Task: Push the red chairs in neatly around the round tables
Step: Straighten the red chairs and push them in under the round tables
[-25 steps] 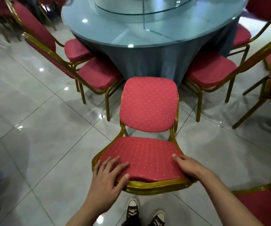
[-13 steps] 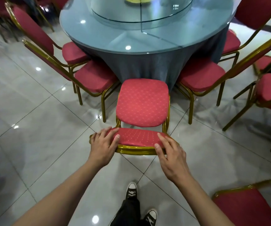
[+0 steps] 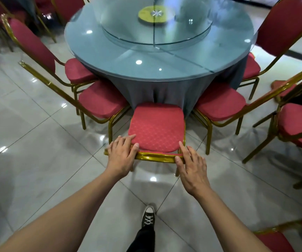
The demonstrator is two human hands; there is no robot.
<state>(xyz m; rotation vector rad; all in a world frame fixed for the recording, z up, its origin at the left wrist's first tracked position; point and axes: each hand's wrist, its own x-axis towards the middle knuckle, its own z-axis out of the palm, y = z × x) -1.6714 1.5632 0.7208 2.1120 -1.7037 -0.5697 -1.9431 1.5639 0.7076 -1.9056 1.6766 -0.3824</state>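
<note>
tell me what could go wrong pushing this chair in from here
1. The seat front of the middle chair already meets the hanging tablecloth; pushing further may bunch or drag it.
2. The chair sits tight between the left neighbour chair and the right neighbour chair; going in crooked could knock their gold frames.
3. The left hand and right hand press the top rail with straight fingers, so they could slip off.

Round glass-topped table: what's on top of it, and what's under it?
On the round glass-topped table sits a glass turntable with a yellow centre disc. The grey tablecloth hides everything beneath.
</note>
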